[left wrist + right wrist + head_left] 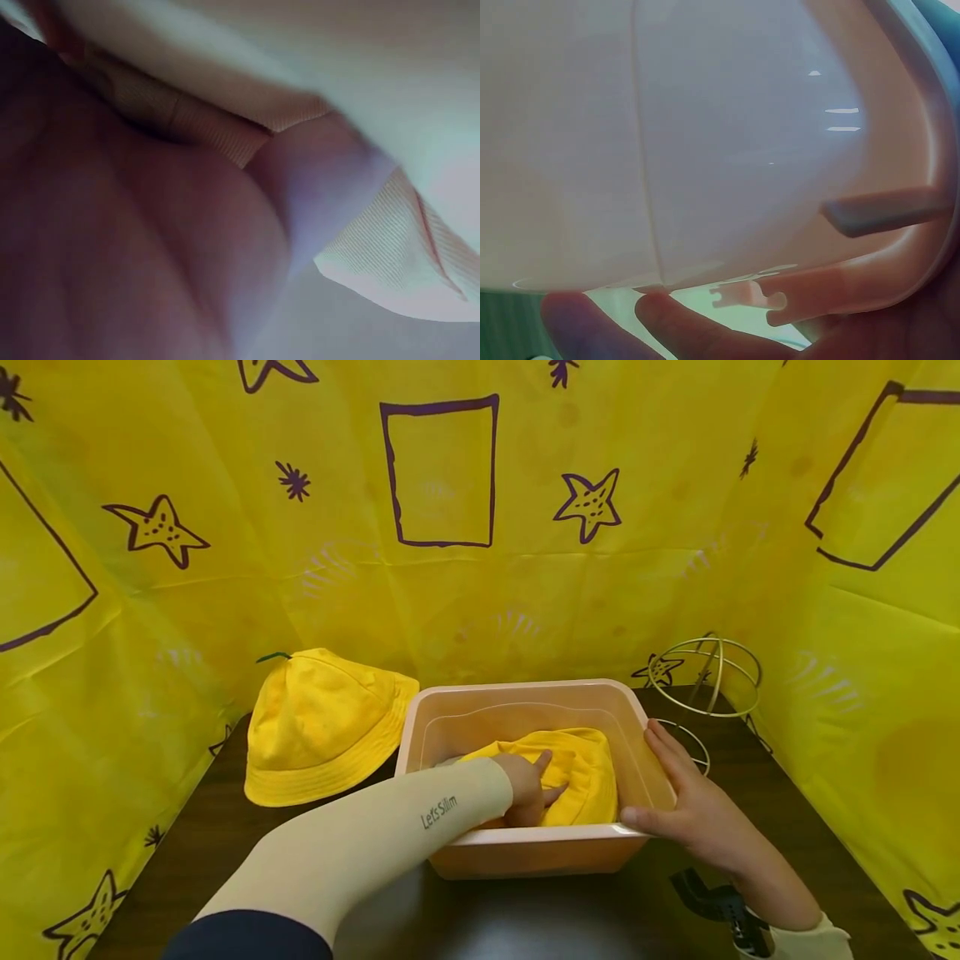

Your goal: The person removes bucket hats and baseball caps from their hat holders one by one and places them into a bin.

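Observation:
A pink plastic bin (532, 852) stands on the dark table, with yellow cloth (592, 768) inside it. My left hand (525, 789) reaches over the near rim into the bin, two fingers spread on the cloth; the other fingers are hidden. In the left wrist view the palm (135, 225) lies against folds of ribbed cloth (382, 240). With my right hand (697, 802) I grip the bin's right side at the near corner, thumb on the near rim. Fingers (690, 330) press the bin's outer wall (727, 150) in the right wrist view.
A yellow bucket hat (322, 727) with a green stem on top sits left of the bin. Behind the bin on the right stands a gold wire rack (717, 681). Yellow sheets (450, 610) with purple drawings surround the table on three sides.

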The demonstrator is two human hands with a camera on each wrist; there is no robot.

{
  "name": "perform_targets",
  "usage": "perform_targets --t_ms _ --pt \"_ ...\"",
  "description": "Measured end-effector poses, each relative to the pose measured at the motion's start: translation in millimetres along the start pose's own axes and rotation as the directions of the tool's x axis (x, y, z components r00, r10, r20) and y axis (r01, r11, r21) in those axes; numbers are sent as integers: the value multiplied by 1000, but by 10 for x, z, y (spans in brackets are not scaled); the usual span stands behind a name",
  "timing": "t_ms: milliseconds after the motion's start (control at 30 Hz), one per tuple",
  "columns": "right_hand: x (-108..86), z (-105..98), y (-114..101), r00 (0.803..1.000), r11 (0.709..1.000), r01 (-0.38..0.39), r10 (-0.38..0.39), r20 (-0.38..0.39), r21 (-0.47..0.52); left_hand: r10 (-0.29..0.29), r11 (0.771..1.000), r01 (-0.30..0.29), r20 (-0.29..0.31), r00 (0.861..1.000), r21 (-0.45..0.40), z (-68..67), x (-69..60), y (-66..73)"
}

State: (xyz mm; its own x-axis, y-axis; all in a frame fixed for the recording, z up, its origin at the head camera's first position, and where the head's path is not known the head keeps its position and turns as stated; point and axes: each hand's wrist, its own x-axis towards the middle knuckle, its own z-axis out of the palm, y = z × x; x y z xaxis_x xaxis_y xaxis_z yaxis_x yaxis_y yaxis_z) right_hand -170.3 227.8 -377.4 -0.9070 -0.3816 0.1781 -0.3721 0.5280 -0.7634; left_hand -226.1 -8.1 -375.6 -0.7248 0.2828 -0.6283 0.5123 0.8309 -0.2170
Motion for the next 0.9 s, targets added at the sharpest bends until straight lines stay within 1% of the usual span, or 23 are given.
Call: perform_targets --t_ms 167,400,500,600,667,733,800,900 --pt "-25 -14 7 1000 1000 -5 5 -2 0 15 1000 -15 0 1000 -13 -13 -4 8" --pt "-21 -3 17 1000 1000 -9 9 -2 -3 6 999 -7 -27 1000 -41 1 -46 -38" --pt "-8 -4 7 1000 1000 -13 13 1 0 55 998 -55 -31 998 -31 -11 -85 -104" --pt "-7 -6 4 1000 1000 -15 15 3 1 118 992 -118 -15 993 -39 -37 -138 -199" --pt "-7 -9 6 1000 1000 -13 13 4 3 151 985 -150 2 989 -84 -67 -186 -271" --pt "-8 -10 7 1000 1000 -12 12 2 2 173 977 -170 12 985 -128 -99 -240 -334" --pt "-9 -12 8 1000 1000 -9 9 2 5 203 969 -198 15 979 -146 -126 -302 -383" --pt "-14 -12 4 1000 1000 -5 5 3 10 224 963 -220 6 975 -158 -149 -399 -433"
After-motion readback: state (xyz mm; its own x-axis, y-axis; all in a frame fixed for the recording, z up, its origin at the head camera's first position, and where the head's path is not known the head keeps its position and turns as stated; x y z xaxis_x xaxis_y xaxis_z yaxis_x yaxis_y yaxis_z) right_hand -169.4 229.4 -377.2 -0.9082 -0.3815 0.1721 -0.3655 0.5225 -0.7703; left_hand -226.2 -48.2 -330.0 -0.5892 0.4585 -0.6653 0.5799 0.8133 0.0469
